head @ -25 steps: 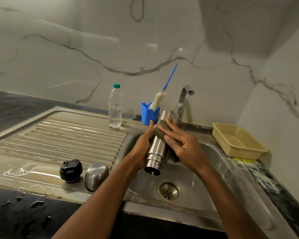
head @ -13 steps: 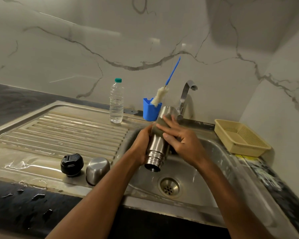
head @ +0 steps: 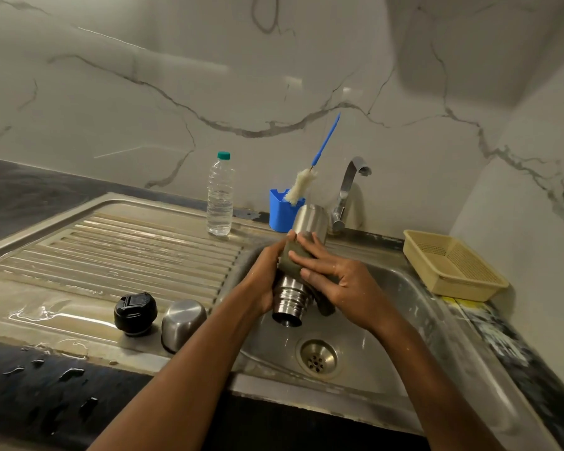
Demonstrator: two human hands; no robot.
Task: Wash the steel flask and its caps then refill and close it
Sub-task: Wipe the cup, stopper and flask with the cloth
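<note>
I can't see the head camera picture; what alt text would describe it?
Over a steel sink, a left hand holds an open steel flask, mouth tilted down, while the right hand presses a scrub pad on it. A black cap and a steel cap sit on the drainboard.

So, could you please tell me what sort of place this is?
Most likely a home kitchen sink area: a steel sink with a ribbed drainboard, a tap against a marble-look wall, and a bottle brush in a blue holder.

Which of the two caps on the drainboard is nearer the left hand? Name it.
The steel cap: it sits right beside the left forearm, closer to the left hand than the black cap, which lies farther left.
</note>
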